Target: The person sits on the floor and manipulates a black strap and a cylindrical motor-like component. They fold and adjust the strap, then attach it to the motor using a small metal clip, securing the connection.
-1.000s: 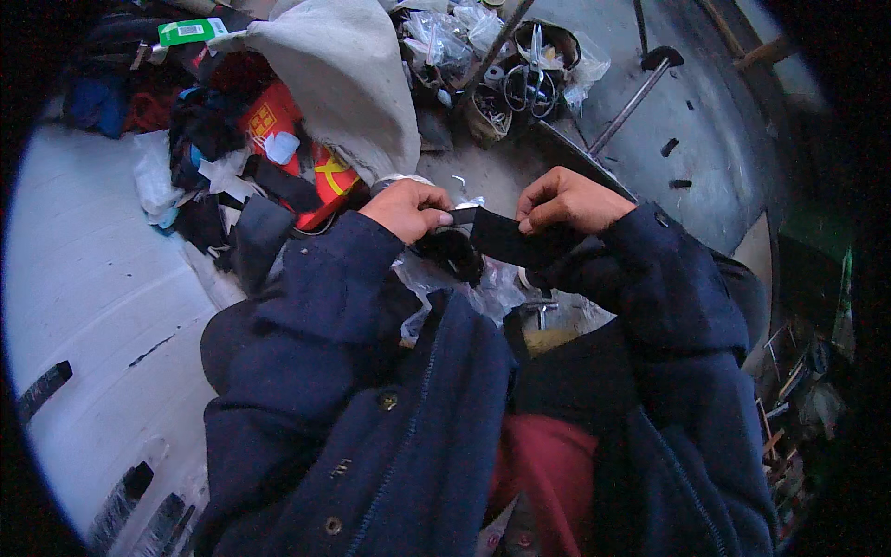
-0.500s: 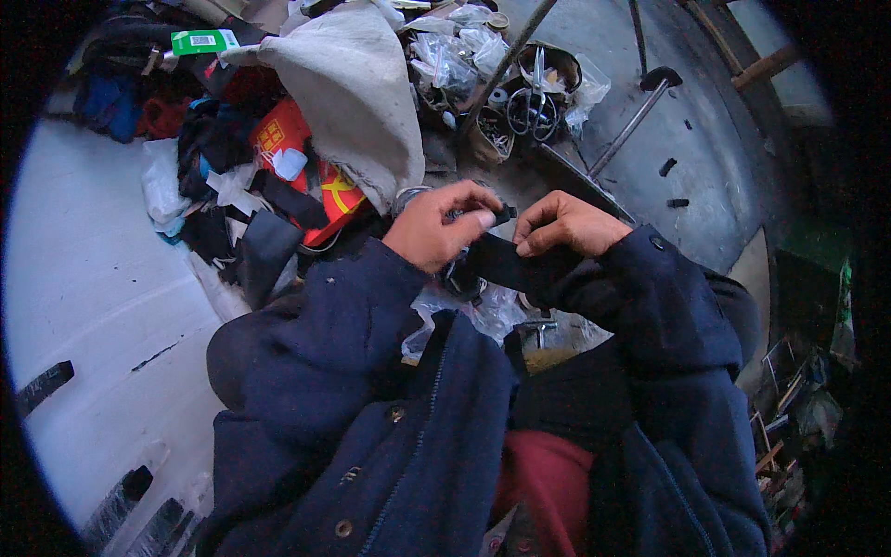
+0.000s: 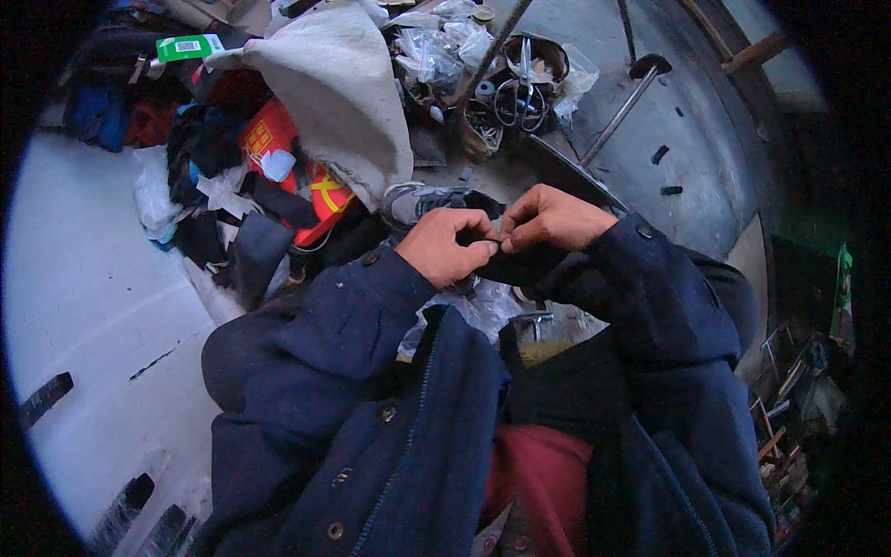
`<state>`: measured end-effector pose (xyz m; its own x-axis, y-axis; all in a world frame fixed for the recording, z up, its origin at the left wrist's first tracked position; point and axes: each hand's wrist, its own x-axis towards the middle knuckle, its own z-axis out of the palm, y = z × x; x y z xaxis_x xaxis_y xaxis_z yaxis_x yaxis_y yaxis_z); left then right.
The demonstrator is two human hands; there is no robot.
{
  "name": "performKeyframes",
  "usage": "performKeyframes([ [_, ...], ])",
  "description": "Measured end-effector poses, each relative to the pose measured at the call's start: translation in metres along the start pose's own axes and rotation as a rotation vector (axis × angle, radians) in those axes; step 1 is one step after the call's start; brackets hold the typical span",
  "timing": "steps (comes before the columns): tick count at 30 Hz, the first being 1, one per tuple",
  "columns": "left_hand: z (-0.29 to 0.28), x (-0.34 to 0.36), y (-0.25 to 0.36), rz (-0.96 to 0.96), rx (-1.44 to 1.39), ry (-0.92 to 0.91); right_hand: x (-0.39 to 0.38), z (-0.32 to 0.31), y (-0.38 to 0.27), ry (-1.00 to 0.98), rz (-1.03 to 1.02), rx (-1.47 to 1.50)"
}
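Note:
My left hand (image 3: 444, 246) and my right hand (image 3: 555, 221) meet in front of my chest, each with thumb and fingers pinched on a black strip (image 3: 510, 267), which is dark against my sleeves and largely hidden between them. Just beyond my fingers lies a grey sneaker (image 3: 413, 202), partly covered by my left hand. Under my hands are crumpled clear plastic (image 3: 478, 311) and a small metal fitting (image 3: 532, 318), both partly hidden by my arms.
A pale cloth (image 3: 343, 93) lies beside a heap of scraps with a red box (image 3: 264, 130) at upper left. Bags of small parts and scissors (image 3: 524, 70) stand at the back. A metal rod (image 3: 620, 121) is at upper right, a white surface (image 3: 102, 260) at left.
My left hand has moved right, so its fingertips now nearly touch my right hand's. The black strip is less visible, and more of the grey sneaker shows behind the hands.

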<state>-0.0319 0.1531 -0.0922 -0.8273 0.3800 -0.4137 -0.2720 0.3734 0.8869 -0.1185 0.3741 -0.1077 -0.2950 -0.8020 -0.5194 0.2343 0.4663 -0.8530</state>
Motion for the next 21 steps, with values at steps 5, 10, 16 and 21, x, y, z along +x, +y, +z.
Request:
performKeyframes([
  [5,-0.001,0.0,0.002,-0.008,-0.028,-0.024,0.0,0.0,-0.004,-0.018,0.044,-0.006],
  [10,0.001,0.003,-0.004,-0.072,-0.126,-0.078,-0.002,0.001,-0.004,-0.02,0.077,-0.009],
  [16,-0.001,0.005,-0.015,-0.075,-0.28,-0.094,0.002,0.004,0.004,0.032,-0.002,0.178],
  [21,-0.014,0.004,-0.014,-0.067,-0.354,-0.103,-0.001,-0.001,-0.005,0.063,0.056,0.495],
])
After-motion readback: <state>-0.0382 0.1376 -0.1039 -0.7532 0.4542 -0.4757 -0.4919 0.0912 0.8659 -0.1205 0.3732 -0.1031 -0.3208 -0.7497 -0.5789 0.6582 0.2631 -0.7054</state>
